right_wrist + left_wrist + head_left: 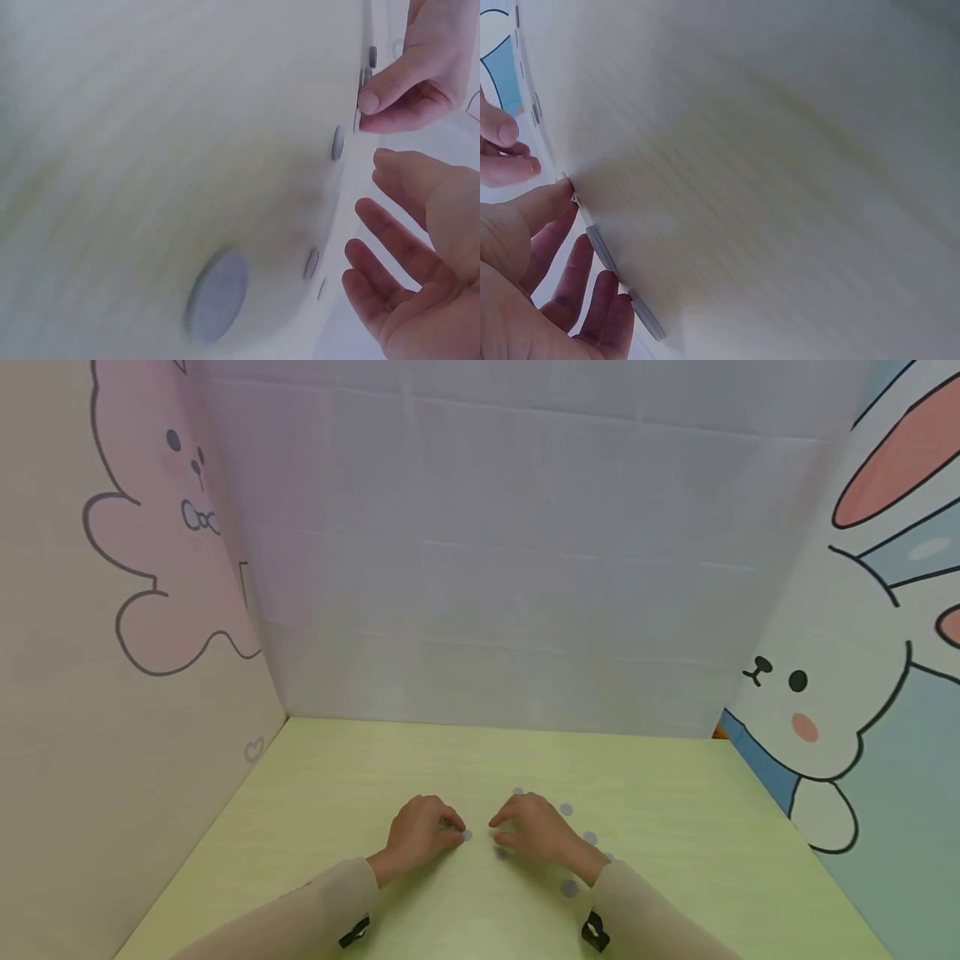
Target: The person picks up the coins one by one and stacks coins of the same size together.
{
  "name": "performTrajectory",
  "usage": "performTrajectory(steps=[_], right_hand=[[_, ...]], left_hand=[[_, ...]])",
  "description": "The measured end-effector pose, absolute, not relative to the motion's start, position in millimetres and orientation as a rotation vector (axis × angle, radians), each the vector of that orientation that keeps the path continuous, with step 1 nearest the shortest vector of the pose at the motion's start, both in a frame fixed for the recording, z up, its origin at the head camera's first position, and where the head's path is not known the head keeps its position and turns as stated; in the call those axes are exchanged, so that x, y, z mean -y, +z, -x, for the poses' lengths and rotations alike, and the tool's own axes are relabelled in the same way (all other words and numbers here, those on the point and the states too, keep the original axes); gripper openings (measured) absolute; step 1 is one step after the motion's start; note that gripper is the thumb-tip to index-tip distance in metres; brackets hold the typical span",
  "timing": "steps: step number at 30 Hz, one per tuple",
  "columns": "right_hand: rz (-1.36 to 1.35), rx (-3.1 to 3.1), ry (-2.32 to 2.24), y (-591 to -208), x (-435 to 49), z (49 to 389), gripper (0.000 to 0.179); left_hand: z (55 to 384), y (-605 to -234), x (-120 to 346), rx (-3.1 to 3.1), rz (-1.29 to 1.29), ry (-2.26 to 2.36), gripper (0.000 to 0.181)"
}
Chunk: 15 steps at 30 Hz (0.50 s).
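Note:
Between thumb and forefinger, my left hand pinches a small flat grey disc at the table surface; the disc's edge also shows by the fingertips in the right wrist view. Facing it across a short gap is my right hand, its fingers loosely bent with nothing held. A second grey disc lies just under the right fingers. In the left wrist view, more discs stand close to the left hand's other fingers. Whether these discs are coins or something else cannot be told.
More grey discs lie around the right hand: one behind it, one to its right, and a nearer one by the sleeve. The pale yellow table is bounded by a plain back wall and cartoon-printed side walls.

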State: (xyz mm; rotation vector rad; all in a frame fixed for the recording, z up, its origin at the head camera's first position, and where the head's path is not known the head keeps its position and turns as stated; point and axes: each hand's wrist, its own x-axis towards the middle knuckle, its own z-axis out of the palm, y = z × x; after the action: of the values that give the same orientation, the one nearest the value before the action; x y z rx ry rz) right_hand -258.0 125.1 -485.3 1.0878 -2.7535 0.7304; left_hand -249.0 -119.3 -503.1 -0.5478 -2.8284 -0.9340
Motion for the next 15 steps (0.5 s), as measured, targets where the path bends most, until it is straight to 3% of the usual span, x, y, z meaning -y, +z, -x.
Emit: performTrajectory(steps=[15], right_hand=[[-1.076,2.773,0.656,-491,-143,243,0.019]], left_hand=[[250,-505,118,2.837,0.541,-0.932,0.007]])
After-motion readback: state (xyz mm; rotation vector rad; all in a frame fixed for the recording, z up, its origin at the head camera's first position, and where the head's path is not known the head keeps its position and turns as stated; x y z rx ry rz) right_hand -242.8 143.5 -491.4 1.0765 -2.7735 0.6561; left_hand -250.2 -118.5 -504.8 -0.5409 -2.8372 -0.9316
